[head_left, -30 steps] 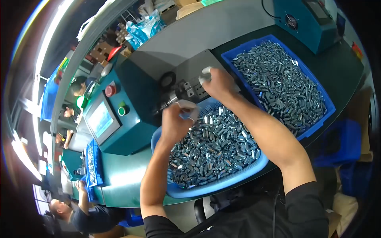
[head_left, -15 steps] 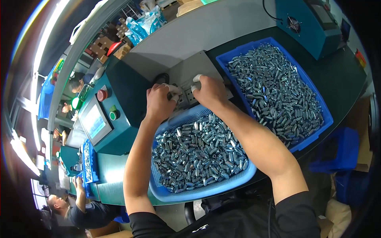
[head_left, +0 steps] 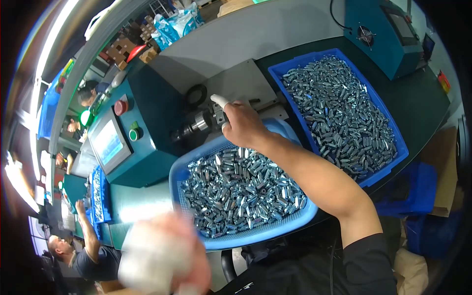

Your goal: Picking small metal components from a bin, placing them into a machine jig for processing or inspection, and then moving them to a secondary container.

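Note:
My right hand, white finger covers on its fingertips, is over a metal clamping fixture on the machine's grey plate. Its index finger is stretched out and its thumb is apart from it; whether a small part lies under them is hidden. Close to the camera at lower left, my left hand is a pale blur, so its fingers cannot be read. Below the fixture stands a light blue mesh basket heaped with small metal hex-shaped pieces. To the left of the fixture a round metal chuck shows.
A blue tray of similar pieces stands at right. The teal machine on the left has a screen, a red button and a green button. Another teal machine is far right. Other people work at far left.
My left hand has left the fixture and swung down toward the lower left, close to the camera. My right hand has shifted left and slightly down over the fixture, uncovering the chuck.

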Demonstrator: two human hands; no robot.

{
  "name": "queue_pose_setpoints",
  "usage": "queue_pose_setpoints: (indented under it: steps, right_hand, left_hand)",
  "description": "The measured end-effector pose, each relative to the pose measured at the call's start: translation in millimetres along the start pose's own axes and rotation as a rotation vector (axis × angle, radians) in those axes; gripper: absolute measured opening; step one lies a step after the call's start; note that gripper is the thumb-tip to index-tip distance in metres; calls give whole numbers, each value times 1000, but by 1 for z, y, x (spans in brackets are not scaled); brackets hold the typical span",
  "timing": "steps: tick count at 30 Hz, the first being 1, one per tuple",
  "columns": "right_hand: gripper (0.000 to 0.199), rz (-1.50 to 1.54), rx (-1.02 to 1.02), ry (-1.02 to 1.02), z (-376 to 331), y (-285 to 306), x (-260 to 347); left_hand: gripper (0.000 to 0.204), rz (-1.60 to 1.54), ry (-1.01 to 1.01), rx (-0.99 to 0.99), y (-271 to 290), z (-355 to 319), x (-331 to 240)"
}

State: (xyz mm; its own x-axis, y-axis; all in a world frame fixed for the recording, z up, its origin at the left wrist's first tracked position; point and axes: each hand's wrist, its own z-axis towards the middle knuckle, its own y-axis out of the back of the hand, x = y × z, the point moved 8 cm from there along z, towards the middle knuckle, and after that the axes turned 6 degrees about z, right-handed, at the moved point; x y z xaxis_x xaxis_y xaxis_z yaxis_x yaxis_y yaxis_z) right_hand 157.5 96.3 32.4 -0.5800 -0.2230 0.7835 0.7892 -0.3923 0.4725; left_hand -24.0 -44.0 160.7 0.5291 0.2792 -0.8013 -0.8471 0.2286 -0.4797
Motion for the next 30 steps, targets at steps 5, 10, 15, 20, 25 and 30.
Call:
queue_pose_setpoints:
  steps: [5,10,15,20,25,30]
  right_hand:
    - [70,64,94,52,-6,-22,22]
    - [69,200,138,-61,-3,-14,-1]
    - [66,100,37,-82,-1,-11,-17]
    - [63,-42,14,-58,-1,-12,2]
    - [66,52,-43,-12,-6,-2,-4]
    - [64,31,-34,-20,-3,-3,-4]
  left_hand:
    - [9,-859,-832,484,-23,-48,-91]
    - [13,-946,-670,506,-28,-47,-91]
    - [10,-771,-731,576,-18,-63,-97]
    - [13,-585,-864,426,-14,-69,-109]
    - [14,-596,-917,549,-6,-76,-106]
    - [4,-348,-929,547,-9,-77,-104]
